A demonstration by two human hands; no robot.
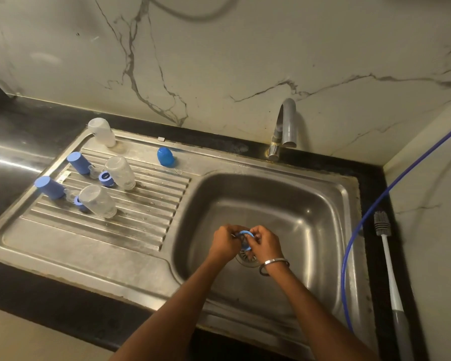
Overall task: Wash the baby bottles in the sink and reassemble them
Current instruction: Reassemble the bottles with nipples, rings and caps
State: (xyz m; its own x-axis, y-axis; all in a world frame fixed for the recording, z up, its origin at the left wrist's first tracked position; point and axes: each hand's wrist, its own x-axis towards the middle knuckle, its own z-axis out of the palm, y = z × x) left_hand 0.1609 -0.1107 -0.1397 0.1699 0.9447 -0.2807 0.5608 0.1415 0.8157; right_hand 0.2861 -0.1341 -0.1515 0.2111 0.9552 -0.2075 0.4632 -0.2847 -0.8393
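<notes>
**Blue collar ring in both hands over the drain**

Closest to me, both forearms reach out over the front rim of the sink [346,194]. The left hand [225,242] and the right hand [264,244] meet low in the basin, right above the drain strainer [246,257]. Fingers of both hands are curled and pinch a blue collar ring [245,237] between them. No water seems to run from the tap [287,126], so I judge this ring is being rubbed or checked by hand, a washing step still, not reassembly.

Next, I'd guess, the ring goes left to join the other parts. That means lifting clear of the basin's left wall and setting it on bare ribs of the drainboard [146,204], which has free room at its front and right.

Farther off on that board stand two clear bottles [97,200] upside down, two blue caps [77,162], small blue rings beside them, a blue dome lid [164,157] apart near the back, and a white container [102,131] at the far corner.

To the right, a bottle brush [387,256] lies on the dark counter beside a blue hose [370,204], within easy reach.
</notes>
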